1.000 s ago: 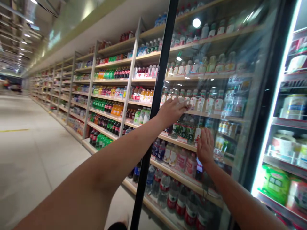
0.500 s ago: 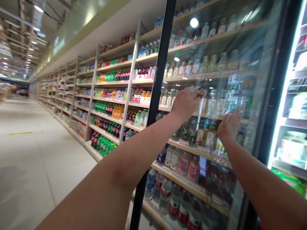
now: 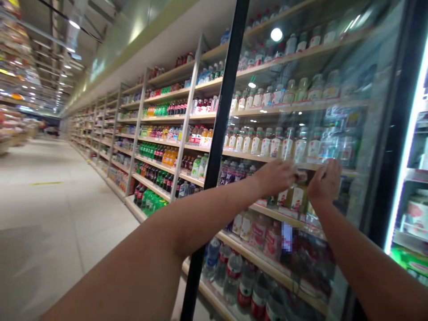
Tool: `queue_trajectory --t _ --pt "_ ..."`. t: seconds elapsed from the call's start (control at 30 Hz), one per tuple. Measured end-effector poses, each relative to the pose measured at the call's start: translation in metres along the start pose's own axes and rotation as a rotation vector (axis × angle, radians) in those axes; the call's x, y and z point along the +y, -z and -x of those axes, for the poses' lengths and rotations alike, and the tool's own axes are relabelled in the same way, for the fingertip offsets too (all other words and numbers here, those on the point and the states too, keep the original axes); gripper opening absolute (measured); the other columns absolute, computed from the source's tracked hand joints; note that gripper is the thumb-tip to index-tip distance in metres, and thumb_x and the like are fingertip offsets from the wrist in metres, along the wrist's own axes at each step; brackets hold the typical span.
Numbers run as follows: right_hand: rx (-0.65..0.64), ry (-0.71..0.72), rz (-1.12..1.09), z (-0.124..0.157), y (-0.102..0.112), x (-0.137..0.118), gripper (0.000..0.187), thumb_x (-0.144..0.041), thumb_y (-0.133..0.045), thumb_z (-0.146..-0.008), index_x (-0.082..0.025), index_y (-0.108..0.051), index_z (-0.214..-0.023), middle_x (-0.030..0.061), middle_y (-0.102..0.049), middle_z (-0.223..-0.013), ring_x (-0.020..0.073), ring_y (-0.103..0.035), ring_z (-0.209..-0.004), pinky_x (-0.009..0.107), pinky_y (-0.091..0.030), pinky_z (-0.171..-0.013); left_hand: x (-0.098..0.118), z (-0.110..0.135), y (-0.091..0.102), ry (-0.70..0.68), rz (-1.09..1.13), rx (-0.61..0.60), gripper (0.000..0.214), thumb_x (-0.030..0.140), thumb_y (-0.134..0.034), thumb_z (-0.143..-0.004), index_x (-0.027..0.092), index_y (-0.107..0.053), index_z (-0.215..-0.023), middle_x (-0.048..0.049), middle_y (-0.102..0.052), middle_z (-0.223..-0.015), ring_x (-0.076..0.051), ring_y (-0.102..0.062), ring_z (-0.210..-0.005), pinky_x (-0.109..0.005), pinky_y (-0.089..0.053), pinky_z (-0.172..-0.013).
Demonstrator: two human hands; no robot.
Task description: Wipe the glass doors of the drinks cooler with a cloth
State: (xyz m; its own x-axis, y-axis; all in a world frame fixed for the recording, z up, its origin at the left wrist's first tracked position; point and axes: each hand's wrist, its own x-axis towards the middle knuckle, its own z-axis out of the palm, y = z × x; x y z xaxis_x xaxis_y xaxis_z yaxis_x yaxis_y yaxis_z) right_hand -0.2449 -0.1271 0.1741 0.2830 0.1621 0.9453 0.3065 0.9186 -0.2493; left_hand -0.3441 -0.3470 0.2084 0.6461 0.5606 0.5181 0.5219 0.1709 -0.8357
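Note:
A glass door (image 3: 294, 58) with a black frame stands in front of me, slanting across the view. My left hand (image 3: 279, 176) is on or very close to the glass, its fingers bent and slightly blurred. A crumpled white cloth showed in its grip a moment ago; now the hand mostly hides it. Just to the right, my right hand (image 3: 324, 180) is raised against the pane, open, with the fingers stretched upward and nothing visible in it. Bottled drinks (image 3: 257, 140) on shelves show through the glass, along with reflections.
Long shelves of bottled drinks (image 3: 170, 156) run away to the left beside a pale floor (image 3: 50, 223). The door's black edge (image 3: 216, 160) stands upright near the middle. At the far right is a lit cooler (image 3: 416, 218) holding containers.
My left hand has moved down and to the right across the glass, closer to my right hand. The right hand stays nearly in place; the whole view has shifted slightly.

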Motion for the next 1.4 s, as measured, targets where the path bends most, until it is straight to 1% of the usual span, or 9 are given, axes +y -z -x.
queue_trajectory --t 0.13,0.27,0.43,0.63,0.77,0.87,1.17,1.27,1.4 --pt "0.023 -0.022 0.009 0.001 0.002 -0.002 0.059 -0.038 -0.026 -0.103 -0.007 -0.046 -0.148 0.0221 -0.045 -0.154 0.0338 -0.035 -0.149 0.063 -0.031 -0.119 -0.075 -0.043 0.019 0.330 -0.063 0.038 0.042 0.014 -0.033 -0.104 0.022 -0.059 -0.136 -0.0094 -0.056 -0.140 -0.030 -0.049 -0.129 -0.048 -0.043 -0.098" --pt "0.014 -0.029 0.025 0.000 0.002 -0.002 0.057 -0.035 -0.026 -0.102 -0.009 -0.045 -0.149 0.0200 -0.044 -0.155 0.0325 -0.034 -0.149 0.063 -0.030 -0.120 -0.101 -0.059 0.022 0.510 -0.046 0.116 0.042 0.015 -0.034 -0.103 0.021 -0.060 -0.136 -0.0104 -0.059 -0.136 -0.033 -0.048 -0.126 -0.052 -0.043 -0.098" --pt "-0.014 -0.035 0.013 -0.001 0.005 -0.001 0.058 -0.029 -0.026 -0.100 -0.004 -0.044 -0.149 0.0233 -0.042 -0.156 0.0327 -0.031 -0.151 0.061 -0.027 -0.122 -0.048 -0.042 0.011 0.437 -0.003 0.104 0.040 0.017 -0.038 -0.102 0.021 -0.059 -0.136 -0.0094 -0.058 -0.140 -0.030 -0.049 -0.125 -0.048 -0.043 -0.097" --pt "0.023 -0.041 -0.001 -0.003 0.009 -0.003 0.057 -0.028 -0.028 -0.097 -0.006 -0.049 -0.145 0.0210 -0.046 -0.154 0.0317 -0.037 -0.148 0.058 -0.032 -0.120 0.053 0.016 0.002 0.053 0.111 -0.038 0.031 0.022 -0.043 -0.103 0.019 -0.070 -0.119 -0.0083 -0.061 -0.139 -0.026 -0.053 -0.124 -0.037 -0.042 -0.087" --pt "0.046 -0.047 -0.035 -0.003 0.010 -0.004 0.056 -0.025 -0.029 -0.095 -0.009 -0.051 -0.144 0.0196 -0.048 -0.152 0.0312 -0.038 -0.147 0.059 -0.032 -0.120 0.083 0.045 0.004 -0.123 0.148 -0.106 0.022 0.024 -0.054 -0.099 0.019 -0.075 -0.104 -0.0098 -0.069 -0.124 -0.023 -0.058 -0.114 -0.036 -0.042 -0.081" --pt "0.067 -0.030 -0.039 -0.001 0.012 -0.007 0.056 -0.026 -0.029 -0.096 -0.008 -0.051 -0.144 0.0203 -0.050 -0.151 0.0315 -0.040 -0.145 0.059 -0.033 -0.119 0.065 0.044 0.013 -0.108 0.117 -0.102 0.023 0.024 -0.052 -0.101 0.022 -0.075 -0.104 -0.0062 -0.068 -0.128 -0.022 -0.058 -0.114 -0.034 -0.042 -0.080" --pt "-0.078 0.284 0.079 0.001 0.020 -0.014 0.053 -0.038 -0.035 -0.101 -0.017 -0.050 -0.147 0.0133 -0.047 -0.156 0.0294 -0.033 -0.150 0.053 -0.034 -0.119 -0.060 -0.001 0.054 0.345 -0.101 -0.026 0.042 0.017 -0.035 -0.104 0.028 -0.059 -0.136 -0.0013 -0.056 -0.146 -0.026 -0.054 -0.116 -0.041 -0.043 -0.086" --pt "-0.058 0.296 0.078 0.000 0.018 -0.011 0.053 -0.039 -0.036 -0.101 -0.015 -0.053 -0.145 0.0141 -0.048 -0.154 0.0294 -0.034 -0.150 0.051 -0.035 -0.119 -0.069 -0.005 0.056 0.450 -0.132 -0.012 0.045 0.017 -0.030 -0.104 0.028 -0.056 -0.140 -0.0011 -0.054 -0.149 -0.028 -0.052 -0.117 -0.044 -0.043 -0.087" --pt "-0.051 0.308 0.079 0.000 0.015 -0.009 0.052 -0.038 -0.038 -0.101 -0.016 -0.052 -0.146 0.0133 -0.048 -0.155 0.0296 -0.036 -0.149 0.051 -0.035 -0.120 -0.037 0.010 0.050 0.384 -0.113 -0.027 0.044 0.015 -0.036 -0.103 0.025 -0.055 -0.141 -0.0023 -0.050 -0.153 -0.028 -0.051 -0.121 -0.042 -0.043 -0.090"
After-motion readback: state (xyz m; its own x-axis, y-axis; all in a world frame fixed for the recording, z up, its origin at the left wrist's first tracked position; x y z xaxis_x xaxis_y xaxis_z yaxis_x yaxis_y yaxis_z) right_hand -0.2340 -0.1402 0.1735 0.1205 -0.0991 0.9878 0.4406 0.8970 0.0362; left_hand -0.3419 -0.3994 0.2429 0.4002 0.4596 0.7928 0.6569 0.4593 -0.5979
